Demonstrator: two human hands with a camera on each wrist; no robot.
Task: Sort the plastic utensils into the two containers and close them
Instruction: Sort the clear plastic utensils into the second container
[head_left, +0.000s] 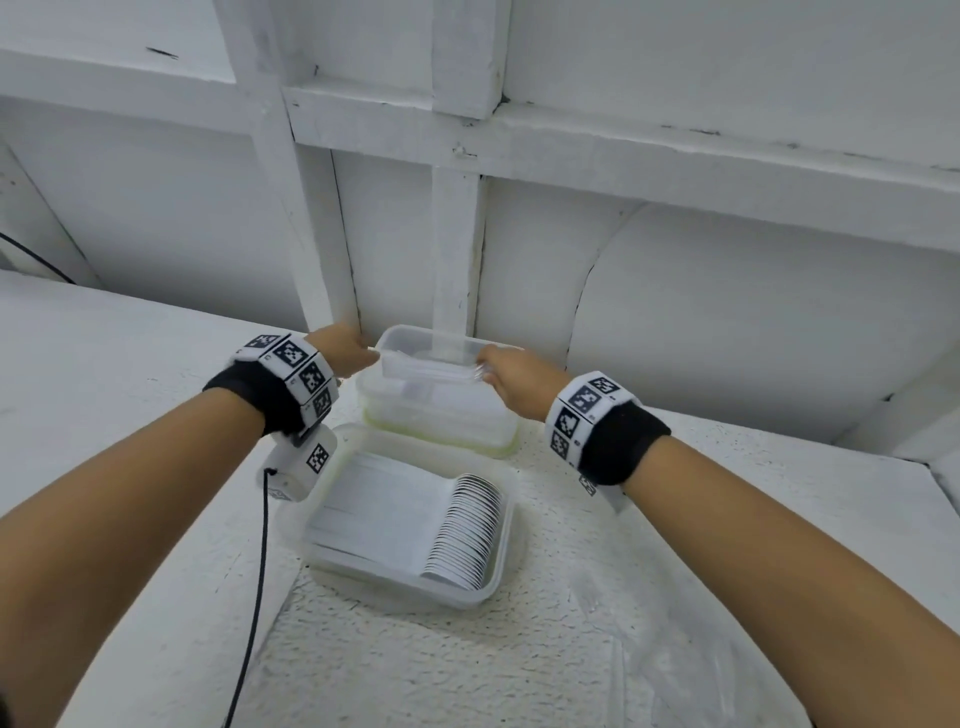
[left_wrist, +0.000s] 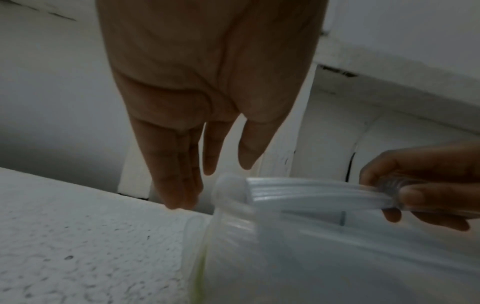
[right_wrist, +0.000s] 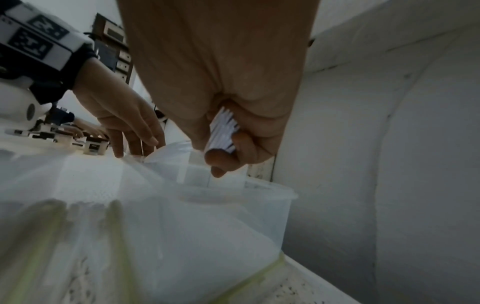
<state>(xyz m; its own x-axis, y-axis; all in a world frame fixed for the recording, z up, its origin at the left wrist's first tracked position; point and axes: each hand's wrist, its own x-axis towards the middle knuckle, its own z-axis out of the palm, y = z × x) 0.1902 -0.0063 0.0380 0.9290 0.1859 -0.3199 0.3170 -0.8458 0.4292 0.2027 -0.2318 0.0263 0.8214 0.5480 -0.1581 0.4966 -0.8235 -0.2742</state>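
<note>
Right hand (head_left: 511, 382): fingers (right_wrist: 221, 162) curled round one end of a bundle (left_wrist: 319, 193) of white plastic utensils, held level over the far tub (head_left: 431, 353); type of utensil cannot be told.

Left hand (head_left: 345, 348): fingers (left_wrist: 179, 174) straight and together, pointing down at the free end of the bundle, just beside it; whether they touch it cannot be told. They hold nothing.

Far tub: clear plastic, open, stacked on lids (head_left: 441, 421) with yellow-green seals, close to the white wall (head_left: 727, 291).

Near tub (head_left: 405, 587): clear plastic, open, on the surface (head_left: 519, 649) just in front of the stack. Holds a neat row of white spoons (head_left: 467, 530), bowls to the right, handles to the left.

Wristbands (head_left: 576, 415): black, with white marker blocks, one on each wrist. A black cable (head_left: 254, 597) hangs from the left wrist unit.

Surface: white, rough-textured.
</note>
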